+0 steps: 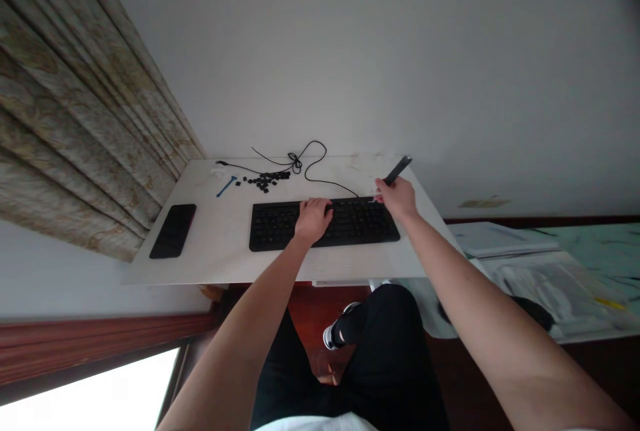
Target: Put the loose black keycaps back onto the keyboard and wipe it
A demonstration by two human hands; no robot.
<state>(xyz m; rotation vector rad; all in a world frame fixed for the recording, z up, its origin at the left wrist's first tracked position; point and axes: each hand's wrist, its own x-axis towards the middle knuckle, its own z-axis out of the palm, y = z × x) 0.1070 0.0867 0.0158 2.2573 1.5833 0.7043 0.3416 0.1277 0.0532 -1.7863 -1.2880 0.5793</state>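
A black keyboard [345, 224] lies across the white table. My left hand [313, 219] rests on its middle, palm down, with the fingers stretched toward the far edge. Over the keyboard's far right corner, my right hand [399, 197] is closed round a slim black-handled tool [399, 169]. The handle slants up and to the right out of my fist. A thin pale tip shows below my fingers near the keys, but its exact kind is too small to make out. Several loose black keycaps [263, 183] lie in a heap beyond the keyboard's left end.
A thin blue tool [227, 186] lies left of the keycaps. The keyboard's black cable [315, 178] loops along the wall side. A dark phone [173, 231] lies at the table's left. Curtains [85, 98] hang at the left; plastic-wrapped items [545, 284] sit lower right.
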